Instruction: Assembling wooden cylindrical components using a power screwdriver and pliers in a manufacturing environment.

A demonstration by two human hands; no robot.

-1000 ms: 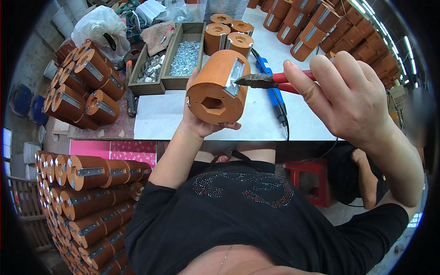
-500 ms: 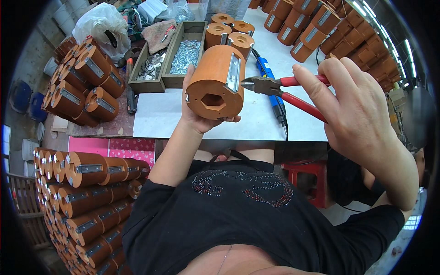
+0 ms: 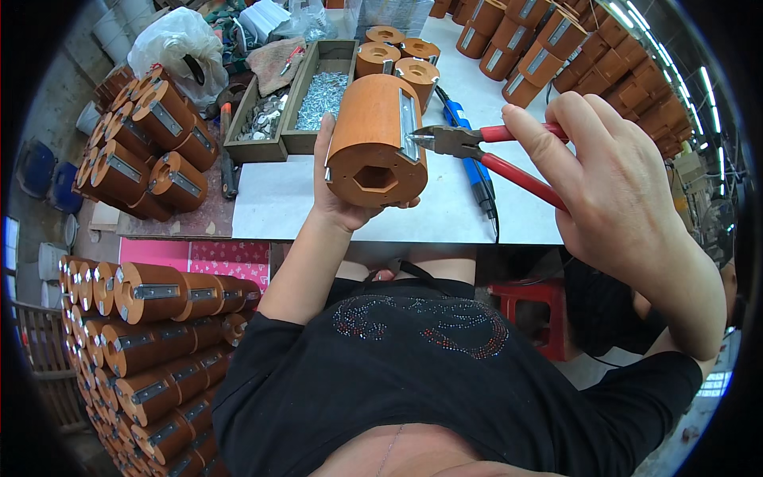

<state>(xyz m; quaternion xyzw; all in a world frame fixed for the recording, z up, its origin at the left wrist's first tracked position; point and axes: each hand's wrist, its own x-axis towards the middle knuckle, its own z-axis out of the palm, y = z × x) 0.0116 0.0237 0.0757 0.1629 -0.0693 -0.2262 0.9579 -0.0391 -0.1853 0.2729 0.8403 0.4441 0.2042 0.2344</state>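
Observation:
My left hand (image 3: 332, 193) holds an orange-brown cylinder (image 3: 367, 127) up over the table edge, its fingers wrapped round the far side and underneath. A hexagonal hole shows in the cylinder's near end, and a silver metal strip (image 3: 408, 119) runs along its right side. In my right hand (image 3: 608, 171) is a pair of red-handled cutting pliers (image 3: 457, 141). The handles are spread between thumb and fingers, and the jaws meet the strip near its lower end. Whether the jaws grip anything there is too small to tell.
Wooden trays of screws (image 3: 322, 99) and small metal discs (image 3: 269, 115) stand behind my left hand. A blue electric screwdriver (image 3: 477, 179) lies on the white table (image 3: 278, 199). Stacked cylinders (image 3: 151, 294) rise at left, more at back right. A red stool (image 3: 528, 298) is below.
The plier jaws have moved slightly left and up, from the strip's right edge onto its face. The cylinder has shifted a little to the right and turned slightly.

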